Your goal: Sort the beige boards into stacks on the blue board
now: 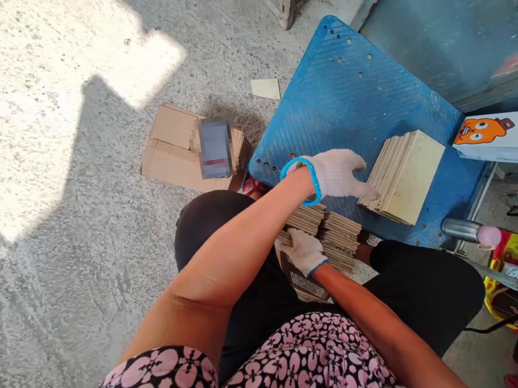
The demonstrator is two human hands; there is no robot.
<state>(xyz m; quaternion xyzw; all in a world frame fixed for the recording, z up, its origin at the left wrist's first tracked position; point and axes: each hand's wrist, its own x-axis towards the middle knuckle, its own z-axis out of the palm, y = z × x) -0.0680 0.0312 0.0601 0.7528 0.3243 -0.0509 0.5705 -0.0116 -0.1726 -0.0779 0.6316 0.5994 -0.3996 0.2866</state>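
My left hand (336,174), in a white knit glove with a blue cuff, reaches over a blue stool top. Its fingers are apart, and the lower ones meet the left edge of a stack of thin beige boards (412,177) standing there. Lower down, between my knees, my gloved right hand (305,252) is closed at the side of a bundle of similar thin boards (305,218). Its fingertips are partly hidden. Another bundle of thin boards (341,240) lies just right of that hand.
The blue stool (345,90) fills the space ahead of me. A cardboard box (174,145) with a blurred dark object on it sits on the concrete floor. One loose board (265,88) lies nearby. At right are a white printed box (513,136) and a metal cylinder (461,228).
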